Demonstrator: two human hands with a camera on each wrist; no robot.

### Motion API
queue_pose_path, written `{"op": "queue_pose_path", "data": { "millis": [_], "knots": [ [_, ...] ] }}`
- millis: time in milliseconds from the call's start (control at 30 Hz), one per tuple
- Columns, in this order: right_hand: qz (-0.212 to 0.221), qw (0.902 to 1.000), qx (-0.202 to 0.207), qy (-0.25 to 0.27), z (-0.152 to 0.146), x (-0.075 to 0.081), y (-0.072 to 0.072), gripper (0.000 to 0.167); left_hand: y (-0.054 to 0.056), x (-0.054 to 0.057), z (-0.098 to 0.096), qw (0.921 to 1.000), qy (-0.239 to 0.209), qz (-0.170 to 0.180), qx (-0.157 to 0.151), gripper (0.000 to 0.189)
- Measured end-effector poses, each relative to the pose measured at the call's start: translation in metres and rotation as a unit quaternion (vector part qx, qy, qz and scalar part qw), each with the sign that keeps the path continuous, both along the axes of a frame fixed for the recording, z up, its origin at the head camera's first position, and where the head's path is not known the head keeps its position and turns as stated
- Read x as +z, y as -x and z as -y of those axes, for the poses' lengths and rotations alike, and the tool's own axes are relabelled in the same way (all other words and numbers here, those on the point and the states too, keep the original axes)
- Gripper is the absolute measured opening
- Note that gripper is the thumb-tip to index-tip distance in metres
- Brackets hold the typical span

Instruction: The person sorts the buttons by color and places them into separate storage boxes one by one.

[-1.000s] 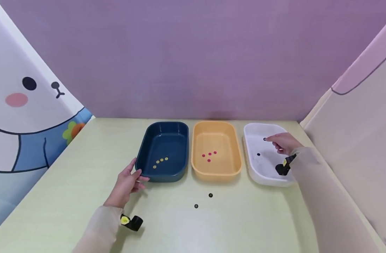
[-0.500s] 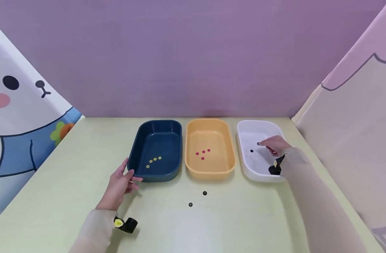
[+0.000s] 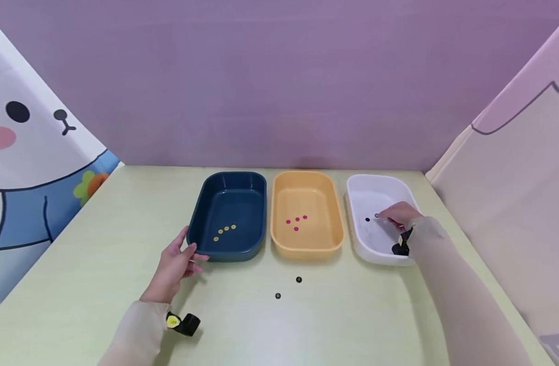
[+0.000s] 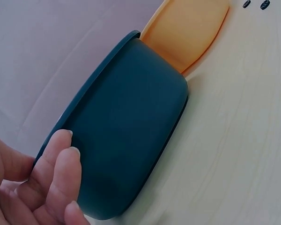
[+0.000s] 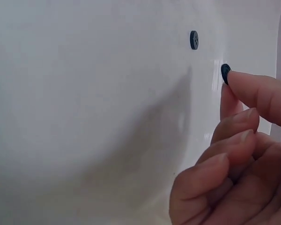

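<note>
My right hand [image 3: 400, 214] reaches into the white tray [image 3: 368, 182] at the right and pinches a black button [image 5: 225, 73] between thumb and index finger, the other fingers curled. Another black button [image 5: 194, 40], with small holes, lies on the tray floor beside it. At the left, my left hand [image 3: 174, 265] holds the near left corner of the dark blue tray [image 3: 249, 252] by its rim. In the left wrist view several of its fingertips [image 4: 68, 161] show against the tray's outer wall.
Between those trays stands an orange tray [image 3: 309, 251] with several magenta buttons [image 3: 297, 219]. Several yellow buttons [image 3: 226, 229] lie in the blue tray. Two more black buttons lie on the table, one button [image 3: 299, 279] farther back than the other button [image 3: 277, 296]. A purple backdrop [image 3: 279, 86] rises behind.
My right hand has come down and slightly nearer inside the white tray, bringing its button closer to the one lying there. The left hand keeps its place on the blue tray. The head view shifted.
</note>
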State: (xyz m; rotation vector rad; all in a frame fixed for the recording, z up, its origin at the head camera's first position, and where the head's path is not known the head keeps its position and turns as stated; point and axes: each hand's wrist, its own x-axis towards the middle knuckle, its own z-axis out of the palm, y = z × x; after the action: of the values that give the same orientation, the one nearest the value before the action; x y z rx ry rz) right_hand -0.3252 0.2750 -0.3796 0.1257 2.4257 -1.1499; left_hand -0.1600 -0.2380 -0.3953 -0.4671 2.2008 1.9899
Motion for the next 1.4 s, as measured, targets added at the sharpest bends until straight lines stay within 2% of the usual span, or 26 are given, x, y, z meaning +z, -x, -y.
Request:
{"op": "queue_pose_path", "data": {
  "millis": [233, 467, 567, 700, 733, 833, 900, 1033, 1167, 1267, 1400],
  "knots": [
    [-0.015, 0.997, 0.032, -0.068, -0.006, -0.015, 0.012, 0.032, -0.001, 0.0, -0.001, 1.0, 0.003, 0.004, 0.003, 0.062],
    [-0.023, 0.9939, 0.043, -0.099, -0.005, -0.016, 0.014, 0.036, 0.0, 0.0, 0.0, 1.0, 0.004, -0.003, 0.006, 0.062],
    [-0.017, 0.9962, 0.036, -0.078, -0.003, -0.008, 0.009, 0.032, -0.001, 0.0, 0.0, 1.0, 0.009, -0.003, 0.004, 0.062],
    [-0.027, 0.9993, 0.017, -0.021, 0.008, 0.015, 0.0, 0.015, -0.001, 0.0, 0.0, 1.0, 0.01, -0.003, -0.001, 0.062],
    [-0.032, 0.9994, 0.016, -0.004, 0.012, 0.021, -0.002, 0.018, -0.001, 0.0, 0.0, 1.0, 0.008, -0.001, -0.001, 0.062],
    [-0.062, 0.9973, 0.038, 0.001, 0.027, 0.036, -0.01, 0.037, 0.0, 0.0, 0.0, 1.0, 0.004, 0.0, 0.003, 0.062],
    [-0.089, 0.9944, 0.056, -0.006, 0.037, 0.043, -0.015, 0.04, 0.002, 0.001, -0.001, 1.0, 0.003, -0.003, 0.003, 0.062],
    [-0.151, 0.9839, 0.092, -0.028, 0.063, 0.057, -0.03, 0.033, 0.002, -0.001, -0.001, 1.0, -0.001, -0.004, 0.006, 0.062],
    [-0.21, 0.9682, 0.134, -0.025, 0.091, 0.072, -0.054, 0.026, 0.003, 0.0, -0.002, 1.0, 0.001, 0.001, 0.005, 0.063],
    [-0.239, 0.9527, 0.188, -0.005, 0.114, 0.074, -0.077, 0.019, 0.002, 0.0, -0.002, 1.0, 0.004, 0.002, 0.006, 0.062],
    [-0.257, 0.9273, 0.271, 0.019, 0.141, 0.066, -0.109, 0.013, 0.002, 0.002, -0.001, 1.0, 0.004, -0.004, 0.004, 0.062]
  ]
}}
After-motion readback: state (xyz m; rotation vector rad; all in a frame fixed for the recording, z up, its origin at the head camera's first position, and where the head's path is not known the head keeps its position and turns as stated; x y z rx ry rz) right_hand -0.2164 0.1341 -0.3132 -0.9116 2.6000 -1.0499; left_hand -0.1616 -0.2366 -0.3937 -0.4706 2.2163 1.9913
